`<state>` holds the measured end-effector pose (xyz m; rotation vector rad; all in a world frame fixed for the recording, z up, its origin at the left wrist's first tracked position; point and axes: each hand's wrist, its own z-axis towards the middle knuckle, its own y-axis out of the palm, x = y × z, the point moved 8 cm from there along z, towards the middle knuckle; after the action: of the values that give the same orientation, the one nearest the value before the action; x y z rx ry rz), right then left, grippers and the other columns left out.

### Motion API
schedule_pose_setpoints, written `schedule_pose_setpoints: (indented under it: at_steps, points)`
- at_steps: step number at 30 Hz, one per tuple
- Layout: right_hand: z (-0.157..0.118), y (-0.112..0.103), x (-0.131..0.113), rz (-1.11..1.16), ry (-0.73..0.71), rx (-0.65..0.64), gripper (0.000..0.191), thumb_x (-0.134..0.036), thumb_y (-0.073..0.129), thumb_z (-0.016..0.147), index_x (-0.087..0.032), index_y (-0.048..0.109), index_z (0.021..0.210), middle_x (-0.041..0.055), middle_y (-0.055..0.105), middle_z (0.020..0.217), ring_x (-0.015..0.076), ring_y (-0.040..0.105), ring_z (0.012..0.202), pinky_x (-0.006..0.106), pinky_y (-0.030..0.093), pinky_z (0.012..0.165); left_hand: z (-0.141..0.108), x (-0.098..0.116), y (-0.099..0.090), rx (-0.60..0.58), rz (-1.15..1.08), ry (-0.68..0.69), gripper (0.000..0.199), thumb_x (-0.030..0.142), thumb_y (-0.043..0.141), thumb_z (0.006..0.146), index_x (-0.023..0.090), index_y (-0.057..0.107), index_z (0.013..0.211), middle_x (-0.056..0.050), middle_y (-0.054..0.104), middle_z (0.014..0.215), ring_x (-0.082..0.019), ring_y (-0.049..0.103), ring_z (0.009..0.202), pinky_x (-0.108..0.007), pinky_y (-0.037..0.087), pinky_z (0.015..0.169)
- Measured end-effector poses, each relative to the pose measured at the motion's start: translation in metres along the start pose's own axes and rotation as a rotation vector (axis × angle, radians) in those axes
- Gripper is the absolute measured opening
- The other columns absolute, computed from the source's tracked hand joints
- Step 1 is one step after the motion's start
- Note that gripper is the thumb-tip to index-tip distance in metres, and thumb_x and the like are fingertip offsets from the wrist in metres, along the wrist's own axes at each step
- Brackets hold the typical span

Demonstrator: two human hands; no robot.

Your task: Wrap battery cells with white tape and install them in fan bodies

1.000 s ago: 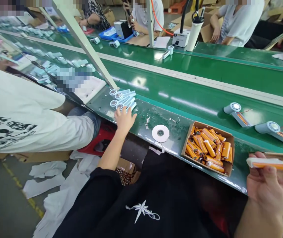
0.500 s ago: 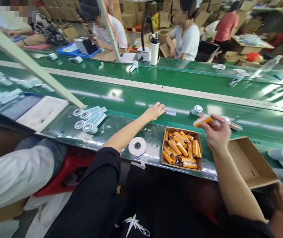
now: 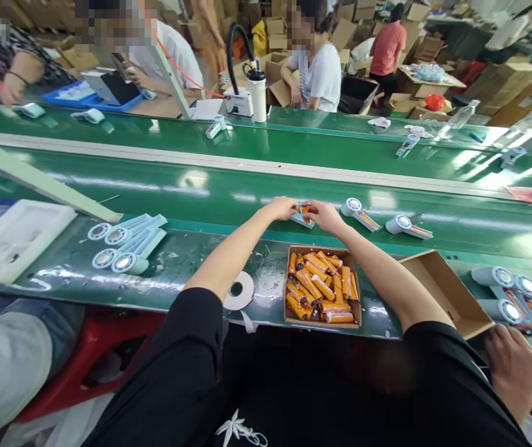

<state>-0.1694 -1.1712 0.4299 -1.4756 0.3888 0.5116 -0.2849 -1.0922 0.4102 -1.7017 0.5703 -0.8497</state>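
Over the near side of the green belt, my left hand [image 3: 283, 208] is closed on a small handheld fan [image 3: 303, 221] with a light blue handle. Its round head is hidden behind my fingers. My right hand [image 3: 325, 216] pinches an orange battery [image 3: 306, 212] right at the handle; whether it is seated inside cannot be seen. Below my hands stands a cardboard box [image 3: 288, 318] full of orange batteries [image 3: 319, 285]. To the right on the belt lie two fans [image 3: 352, 207] with orange batteries in their open handles.
A roll of white tape [image 3: 246, 290] lies left of the box. Several fans [image 3: 128, 263] are grouped farther left, near a white tray [image 3: 28, 239]. An open carton [image 3: 461, 298] stands at right, beside a co-worker's hands [image 3: 514, 366] and more fans. A slanted post [image 3: 61, 183] crosses at left.
My right hand has carried the orange battery left from beside the box to the fan at my left hand. The view has shifted to the right.
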Motion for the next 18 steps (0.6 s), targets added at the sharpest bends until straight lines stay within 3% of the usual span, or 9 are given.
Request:
schedule_pose_setpoints:
  at_steps: [6,9,12,14,16,18]
  points:
    - [-0.001,0.011,0.004,-0.332,-0.045,-0.167,0.035,-0.03,0.062,0.097,-0.023,0.074,0.13,0.011,0.082,0.104,0.0313,0.076,0.098,0.039,0.055,0.092,-0.002,0.012,-0.001,0.075,-0.121,-0.091,0.025,0.033,0.057,0.103,0.024,0.076,0.117,-0.013,0.077,0.123,-0.027,0.071,0.116,-0.033,0.049,0.09]
    - [0.005,0.023,0.011,-0.477,-0.047,-0.239,0.041,-0.037,0.054,0.102,-0.024,0.073,0.136,0.0141,0.081,0.103,0.0327,0.076,0.095,0.041,0.056,0.089,-0.003,0.014,0.001,0.106,-0.181,-0.128,0.026,0.031,0.057,0.103,0.023,0.076,0.119,-0.017,0.076,0.124,-0.028,0.071,0.115,-0.037,0.05,0.09]
    - [0.012,0.037,0.014,-0.615,-0.062,-0.337,0.047,-0.047,0.05,0.105,-0.03,0.067,0.145,0.0143,0.079,0.117,0.0327,0.076,0.101,0.044,0.057,0.091,0.0,0.019,0.002,0.133,-0.233,-0.148,0.026,0.024,0.056,0.102,0.021,0.076,0.119,-0.02,0.075,0.121,-0.03,0.072,0.111,-0.041,0.05,0.091]
    - [0.014,0.042,0.01,-0.623,-0.115,-0.365,0.046,-0.047,0.051,0.105,-0.028,0.069,0.142,0.0145,0.076,0.128,0.0328,0.073,0.11,0.045,0.056,0.097,0.0,0.025,0.002,0.149,-0.262,-0.146,0.028,0.022,0.054,0.103,0.02,0.075,0.12,-0.02,0.075,0.12,-0.029,0.072,0.108,-0.041,0.049,0.094]
    - [0.012,0.041,0.007,-0.598,-0.161,-0.355,0.041,-0.043,0.051,0.105,-0.024,0.075,0.133,0.0144,0.075,0.129,0.031,0.071,0.116,0.043,0.054,0.102,-0.007,0.025,0.0,0.178,-0.281,-0.12,0.03,0.024,0.054,0.104,0.018,0.071,0.127,-0.018,0.073,0.127,-0.026,0.069,0.115,-0.038,0.048,0.101]
    - [0.006,0.037,0.009,-0.567,-0.187,-0.324,0.038,-0.04,0.05,0.106,-0.024,0.078,0.126,0.0135,0.077,0.126,0.029,0.071,0.115,0.04,0.053,0.104,-0.033,0.013,-0.007,0.253,-0.278,-0.077,0.036,0.03,0.058,0.104,0.018,0.065,0.136,-0.015,0.067,0.141,-0.025,0.061,0.131,-0.036,0.042,0.113]
